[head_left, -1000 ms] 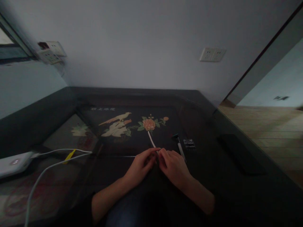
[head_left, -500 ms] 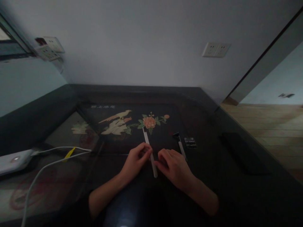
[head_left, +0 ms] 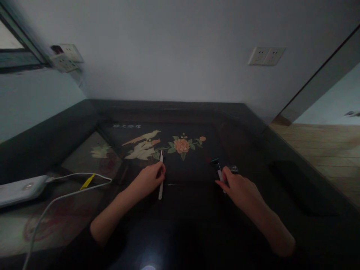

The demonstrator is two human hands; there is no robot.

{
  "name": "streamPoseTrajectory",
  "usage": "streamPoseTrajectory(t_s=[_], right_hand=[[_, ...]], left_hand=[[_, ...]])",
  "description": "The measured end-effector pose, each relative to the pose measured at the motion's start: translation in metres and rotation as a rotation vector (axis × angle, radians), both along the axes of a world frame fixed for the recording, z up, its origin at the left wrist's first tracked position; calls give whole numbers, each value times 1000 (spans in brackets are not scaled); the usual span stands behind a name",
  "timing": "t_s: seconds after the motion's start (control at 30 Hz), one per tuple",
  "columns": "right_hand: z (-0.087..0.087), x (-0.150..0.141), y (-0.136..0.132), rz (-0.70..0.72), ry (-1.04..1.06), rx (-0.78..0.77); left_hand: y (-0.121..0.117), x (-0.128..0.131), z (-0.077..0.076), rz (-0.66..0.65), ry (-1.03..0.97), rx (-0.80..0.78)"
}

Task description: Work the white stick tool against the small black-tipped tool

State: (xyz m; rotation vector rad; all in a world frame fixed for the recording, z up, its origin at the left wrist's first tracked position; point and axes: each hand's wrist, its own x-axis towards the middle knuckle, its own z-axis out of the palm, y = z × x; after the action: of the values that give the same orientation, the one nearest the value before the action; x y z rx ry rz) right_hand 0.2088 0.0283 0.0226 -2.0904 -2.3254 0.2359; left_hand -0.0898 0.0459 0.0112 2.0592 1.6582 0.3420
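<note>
My left hand (head_left: 150, 177) pinches a slim white stick-like tool (head_left: 161, 192) near its middle. The tool stands out above and below my fingers, and its exact kind is hard to make out. Over on the right, my right hand (head_left: 239, 185) has thumb and fingers closed around the handle of a razor (head_left: 220, 174). The razor's dark head points away from me, and my fingers partly cover its pale handle. Just behind that hand lies a small clear-and-dark pack (head_left: 233, 168), mostly hidden by it.
A dark table (head_left: 185, 210) with an inlaid bird-and-flower picture fills the space before me. At left lie a white power bank-like box (head_left: 24, 191) and a white cable (head_left: 67, 193) with a yellow tag. A flat black object (head_left: 302, 187) rests at right.
My hands have moved apart. The left carried the white tool leftward; the right went right and closed on the razor, covering much of the small pack. The view shifted slightly.
</note>
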Motion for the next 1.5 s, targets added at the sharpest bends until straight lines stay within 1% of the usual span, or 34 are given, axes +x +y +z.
streamPoseTrajectory(t_s=[0.1, 0.23, 0.43, 0.57, 0.73, 0.87, 0.97, 1.13, 1.5], right_hand=[[-4, 1, 0, 29, -5, -60], [-6, 1, 3, 48, 22, -125], [1, -13, 2, 45, 69, -131], [10, -36, -3, 103, 87, -130], [18, -76, -6, 210, 63, -135], [14, -103, -4, 256, 24, -127], [9, -115, -3, 265, 6, -119], [4, -122, -2, 263, 1, -107], [3, -122, 1, 256, 60, -87]], left_hand=[[1, -4, 0, -15, 68, -22], [-1, -3, 3, -18, 115, -46], [-4, 1, 6, -18, 169, -41], [-6, 0, 5, -23, 215, -31], [-7, 0, 4, -28, 254, -10], [-8, 1, 4, -14, 289, -7], [-9, 2, 4, 2, 300, -4], [-10, 1, 6, 9, 304, -19], [-10, 3, 7, 24, 311, -13]])
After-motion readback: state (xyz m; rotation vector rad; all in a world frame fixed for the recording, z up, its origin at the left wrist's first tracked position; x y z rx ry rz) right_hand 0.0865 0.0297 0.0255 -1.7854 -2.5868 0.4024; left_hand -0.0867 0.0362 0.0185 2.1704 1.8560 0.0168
